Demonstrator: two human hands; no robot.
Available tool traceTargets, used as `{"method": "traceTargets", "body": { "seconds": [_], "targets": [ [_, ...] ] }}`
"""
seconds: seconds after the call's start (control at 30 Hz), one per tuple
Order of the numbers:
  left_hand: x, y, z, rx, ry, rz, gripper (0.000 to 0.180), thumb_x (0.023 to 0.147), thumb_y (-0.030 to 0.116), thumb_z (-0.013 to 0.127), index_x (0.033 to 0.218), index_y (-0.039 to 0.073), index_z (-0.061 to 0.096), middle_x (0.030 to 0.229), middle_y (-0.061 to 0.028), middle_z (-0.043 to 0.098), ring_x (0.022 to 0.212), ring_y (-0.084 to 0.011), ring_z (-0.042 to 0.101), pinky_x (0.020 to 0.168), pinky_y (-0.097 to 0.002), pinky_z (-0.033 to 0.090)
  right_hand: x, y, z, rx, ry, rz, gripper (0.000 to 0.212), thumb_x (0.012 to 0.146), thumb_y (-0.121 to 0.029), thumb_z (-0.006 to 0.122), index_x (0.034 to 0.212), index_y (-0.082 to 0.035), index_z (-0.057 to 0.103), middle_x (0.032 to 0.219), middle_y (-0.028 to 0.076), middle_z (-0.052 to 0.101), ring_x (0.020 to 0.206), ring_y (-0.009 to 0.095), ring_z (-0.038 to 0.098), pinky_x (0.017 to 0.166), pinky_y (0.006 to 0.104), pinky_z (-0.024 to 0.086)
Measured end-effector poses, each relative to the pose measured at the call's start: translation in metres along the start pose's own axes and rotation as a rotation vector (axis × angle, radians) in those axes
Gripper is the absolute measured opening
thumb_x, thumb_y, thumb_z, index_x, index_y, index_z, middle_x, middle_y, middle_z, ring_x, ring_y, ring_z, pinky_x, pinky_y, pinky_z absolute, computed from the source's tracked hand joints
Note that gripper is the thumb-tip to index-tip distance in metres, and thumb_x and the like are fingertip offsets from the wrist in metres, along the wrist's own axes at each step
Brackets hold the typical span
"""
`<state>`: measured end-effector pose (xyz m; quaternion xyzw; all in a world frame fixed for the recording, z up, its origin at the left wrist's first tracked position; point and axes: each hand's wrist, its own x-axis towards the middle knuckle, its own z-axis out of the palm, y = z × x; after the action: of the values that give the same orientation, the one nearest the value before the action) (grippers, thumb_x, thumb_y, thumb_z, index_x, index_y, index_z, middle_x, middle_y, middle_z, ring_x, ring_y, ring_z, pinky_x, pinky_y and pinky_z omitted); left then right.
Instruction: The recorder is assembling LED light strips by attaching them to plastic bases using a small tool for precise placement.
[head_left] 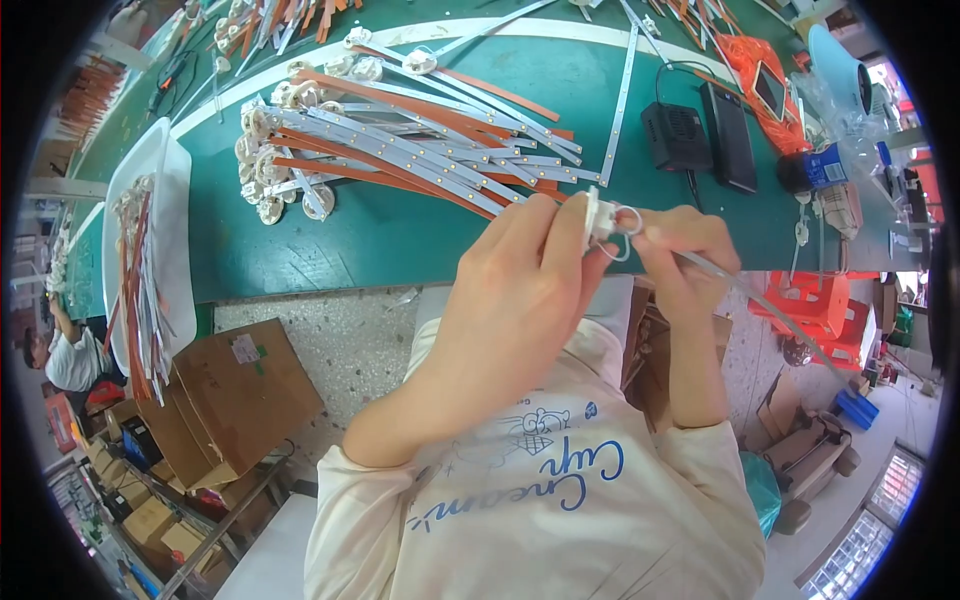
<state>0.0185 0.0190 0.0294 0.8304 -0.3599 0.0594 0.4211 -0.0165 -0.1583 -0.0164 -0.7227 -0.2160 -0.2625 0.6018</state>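
Note:
In front of my chest, over the table's near edge, my left hand point(525, 262) is closed on a white plastic lamp base point(596, 216), gripping its round plate between the fingers. Thin white wire point(622, 250) loops out of the base toward my right hand point(690, 250). Pinched in that right hand is a narrow light strip point(780, 315), which trails down to the right. The strip's end near the wire is hidden by my fingers. Beyond my hands lies a pile of LED strips point(400, 145), white and orange-backed, with round white bases point(268, 210) at their left ends.
A white tub point(178, 215) of strips stands at the table's left edge. Right of the pile are a black box-shaped device point(672, 138), a black slab point(730, 135) and an orange bag point(745, 65). Cardboard boxes point(240, 390) and red stools point(815, 305) stand below. Another person point(78, 360) is far left.

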Motion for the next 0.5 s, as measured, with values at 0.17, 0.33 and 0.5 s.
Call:
{"method": "traceTargets", "body": {
  "seconds": [0.17,0.33,0.5],
  "targets": [
    [-0.005,-0.009,0.047,-0.228,0.162,-0.098,0.049,0.077,0.003,0.061,0.121,0.0,0.041,0.088,-0.0116,0.051,0.077,-0.0198,0.054,0.062,-0.0294,0.045,0.011,0.038,0.011,-0.277,0.174,-0.095,0.02,0.071,0.008,0.062,0.087,-0.004,0.063,0.083,0.012,0.062,0.083,0.025,0.062,0.071,0.0319,0.051],
    [-0.038,0.022,0.063,-1.433,0.192,-0.443,0.053,0.086,0.01,0.051,0.133,0.004,0.026,0.084,-0.0055,0.048,0.066,-0.0127,0.052,0.057,-0.0254,0.046,0.058,0.048,0.031,-0.778,-0.143,-0.511,0.036,0.064,0.002,0.06,0.098,-0.011,0.065,0.102,0.01,0.056,0.094,0.027,0.058,0.077,0.0334,0.05],
    [-0.047,-0.029,-0.059,-1.224,0.407,-0.704,0.036,0.087,0.023,0.052,0.12,0.009,0.047,0.064,0.0039,0.045,0.044,-0.0041,0.04,0.038,-0.0187,0.034,0.082,0.053,0.074,-0.74,-0.194,-0.177,0.042,0.074,-0.006,0.059,0.115,-0.011,0.053,0.111,0.012,0.052,0.104,0.03,0.05,0.086,0.0366,0.043]
  ]
}}
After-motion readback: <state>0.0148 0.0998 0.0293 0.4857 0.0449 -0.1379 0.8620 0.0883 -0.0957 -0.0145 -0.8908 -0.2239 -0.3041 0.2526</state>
